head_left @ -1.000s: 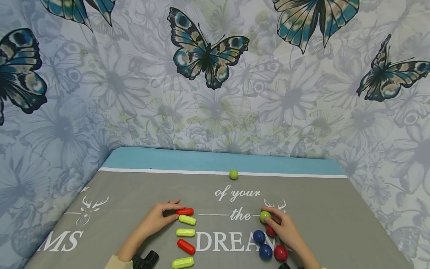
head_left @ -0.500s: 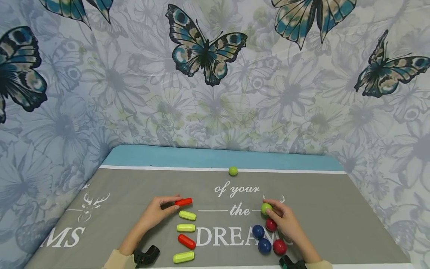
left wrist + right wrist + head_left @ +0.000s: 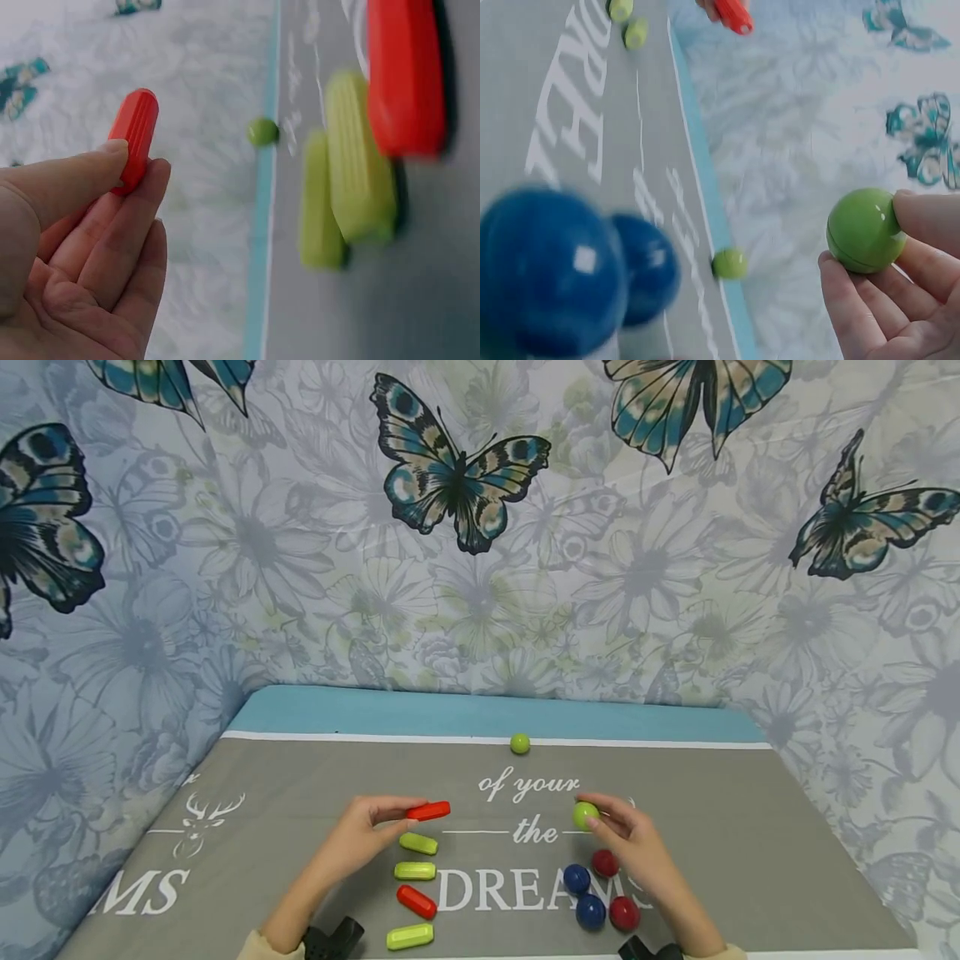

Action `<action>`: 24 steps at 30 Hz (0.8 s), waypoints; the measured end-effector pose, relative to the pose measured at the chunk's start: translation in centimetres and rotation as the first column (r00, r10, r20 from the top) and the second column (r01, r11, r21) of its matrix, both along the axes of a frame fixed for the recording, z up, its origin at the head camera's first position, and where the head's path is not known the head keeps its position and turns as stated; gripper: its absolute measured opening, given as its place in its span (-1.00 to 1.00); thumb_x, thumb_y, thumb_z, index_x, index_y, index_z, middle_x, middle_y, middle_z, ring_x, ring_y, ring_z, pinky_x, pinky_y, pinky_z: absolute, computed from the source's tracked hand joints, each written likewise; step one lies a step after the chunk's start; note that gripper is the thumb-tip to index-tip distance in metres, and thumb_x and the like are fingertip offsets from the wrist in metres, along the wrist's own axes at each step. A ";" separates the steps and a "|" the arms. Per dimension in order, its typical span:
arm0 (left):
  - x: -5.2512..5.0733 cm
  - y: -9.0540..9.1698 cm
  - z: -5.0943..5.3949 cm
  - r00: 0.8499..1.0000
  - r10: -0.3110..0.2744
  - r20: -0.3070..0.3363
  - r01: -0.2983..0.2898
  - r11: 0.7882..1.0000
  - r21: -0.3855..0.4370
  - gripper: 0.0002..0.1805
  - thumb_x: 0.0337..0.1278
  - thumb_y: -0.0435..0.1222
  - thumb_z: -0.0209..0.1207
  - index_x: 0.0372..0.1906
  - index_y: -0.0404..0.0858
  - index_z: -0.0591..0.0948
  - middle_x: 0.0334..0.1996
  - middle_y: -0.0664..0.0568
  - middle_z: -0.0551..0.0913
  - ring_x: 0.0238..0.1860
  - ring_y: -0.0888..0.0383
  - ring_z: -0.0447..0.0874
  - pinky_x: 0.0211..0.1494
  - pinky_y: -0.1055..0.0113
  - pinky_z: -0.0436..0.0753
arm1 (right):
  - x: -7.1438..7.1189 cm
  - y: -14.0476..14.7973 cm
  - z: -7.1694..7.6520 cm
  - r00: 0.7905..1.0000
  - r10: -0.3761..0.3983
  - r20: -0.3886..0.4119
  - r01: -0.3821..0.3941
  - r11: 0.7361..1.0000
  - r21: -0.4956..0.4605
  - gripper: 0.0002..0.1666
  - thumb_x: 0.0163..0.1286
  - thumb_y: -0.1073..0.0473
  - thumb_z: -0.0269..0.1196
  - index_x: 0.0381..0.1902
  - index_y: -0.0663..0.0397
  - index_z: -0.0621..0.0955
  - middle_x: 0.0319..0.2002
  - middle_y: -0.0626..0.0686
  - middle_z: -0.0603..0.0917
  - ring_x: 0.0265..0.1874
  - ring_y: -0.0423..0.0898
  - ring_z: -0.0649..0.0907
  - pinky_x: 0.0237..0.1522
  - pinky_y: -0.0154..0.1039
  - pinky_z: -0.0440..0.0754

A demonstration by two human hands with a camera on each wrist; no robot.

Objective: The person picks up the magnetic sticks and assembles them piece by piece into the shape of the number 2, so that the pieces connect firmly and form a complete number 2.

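- Butterfly-print fabric [image 3: 465, 627] stands behind a gray, lettered surface [image 3: 750, 843].
- Step in hand, by my judgement: holding one piece up in each hand; the next move likely calls for firm, steady pinches, since the ball could roll.
- Left hand [image 3: 356, 839]: thumb and fingers pinch a red ridged block [image 3: 428, 811] by one end, off the surface, near a lime block [image 3: 418, 843].
- Right hand [image 3: 637, 843]: thumb and fingers pinch a green ball [image 3: 586, 815], also raised.
- Both forearms [image 3: 300, 897] slant inward.
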State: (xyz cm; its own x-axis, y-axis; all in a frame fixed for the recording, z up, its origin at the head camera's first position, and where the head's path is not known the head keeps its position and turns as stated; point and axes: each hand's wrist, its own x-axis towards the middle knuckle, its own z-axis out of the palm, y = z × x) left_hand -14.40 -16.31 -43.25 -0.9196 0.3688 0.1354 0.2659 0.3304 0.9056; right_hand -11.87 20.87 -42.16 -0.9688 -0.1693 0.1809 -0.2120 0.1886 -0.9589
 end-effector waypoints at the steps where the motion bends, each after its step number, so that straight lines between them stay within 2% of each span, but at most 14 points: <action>1: 0.2 0.4 0.3 1.000 -0.008 0.012 0.008 1.000 0.005 -0.69 0.10 -0.40 0.25 0.00 -0.28 0.65 -0.07 -0.10 0.63 -0.03 -0.04 0.59 -0.16 0.37 0.59 | 0.1 -0.3 0.2 1.000 0.011 -0.001 -0.011 1.000 -0.010 -0.60 0.33 0.30 0.19 0.10 0.37 0.51 0.08 0.32 0.49 -0.04 -0.16 0.59 -0.08 -0.34 0.54; 5: 1.0 1.8 1.0 0.998 -0.052 0.037 0.051 0.998 0.031 -0.70 0.11 -0.40 0.25 -0.01 -0.27 0.66 -0.09 -0.08 0.64 -0.07 0.04 0.62 -0.11 0.36 0.59 | 0.4 -1.7 0.6 0.999 0.032 0.027 -0.031 0.998 -0.046 -0.60 0.34 0.29 0.19 0.11 0.34 0.50 0.09 0.29 0.50 -0.03 -0.13 0.59 -0.05 -0.34 0.53; 9: 1.6 2.9 1.1 0.996 -0.086 0.024 0.085 0.995 0.043 -0.70 0.10 -0.39 0.26 -0.02 -0.27 0.66 -0.10 -0.08 0.65 -0.15 0.07 0.65 -0.12 0.31 0.60 | 0.8 -3.6 0.4 0.993 0.017 0.120 -0.005 0.994 -0.106 -0.59 0.34 0.22 0.21 0.12 0.25 0.52 0.10 0.17 0.53 0.01 -0.08 0.58 -0.02 -0.32 0.52; 15: 2.0 4.4 -0.1 0.991 -0.132 0.021 0.130 0.989 0.062 -0.72 0.09 -0.44 0.25 -0.05 -0.28 0.67 -0.12 -0.05 0.66 -0.12 0.13 0.64 -0.18 0.32 0.61 | 1.8 -6.5 -1.6 0.974 0.030 0.224 0.017 0.979 -0.205 -0.55 0.31 0.23 0.23 0.13 0.30 0.50 0.11 0.21 0.52 0.03 -0.10 0.55 -0.01 -0.34 0.50; 18: 2.2 4.9 -0.9 0.990 -0.137 0.010 0.136 0.988 0.077 -0.74 0.07 -0.46 0.26 -0.07 -0.33 0.67 -0.14 -0.08 0.67 -0.15 0.09 0.65 -0.20 0.33 0.62 | 2.3 -7.4 -2.5 0.970 0.050 0.237 0.005 0.974 -0.226 -0.53 0.31 0.25 0.23 0.15 0.33 0.48 0.11 0.25 0.50 0.03 -0.12 0.54 0.00 -0.36 0.49; 19: 2.4 5.1 -0.7 0.991 -0.133 0.003 0.133 0.989 0.071 -0.74 0.06 -0.47 0.26 -0.08 -0.36 0.67 -0.15 -0.10 0.67 -0.15 0.07 0.66 -0.18 0.33 0.61 | 2.5 -7.6 -2.7 0.969 0.060 0.239 -0.002 0.972 -0.237 -0.52 0.31 0.25 0.22 0.15 0.34 0.47 0.12 0.26 0.49 0.03 -0.12 0.54 0.00 -0.36 0.49; 24: 2.4 5.2 -1.5 0.993 -0.121 0.014 0.120 0.991 0.053 -0.74 0.06 -0.44 0.27 -0.08 -0.32 0.68 -0.14 -0.06 0.67 -0.14 0.09 0.65 -0.12 0.36 0.59 | 2.7 -8.3 -3.4 0.967 0.074 0.242 -0.008 0.965 -0.262 -0.52 0.32 0.26 0.21 0.17 0.34 0.45 0.14 0.30 0.47 0.03 -0.13 0.54 0.01 -0.36 0.49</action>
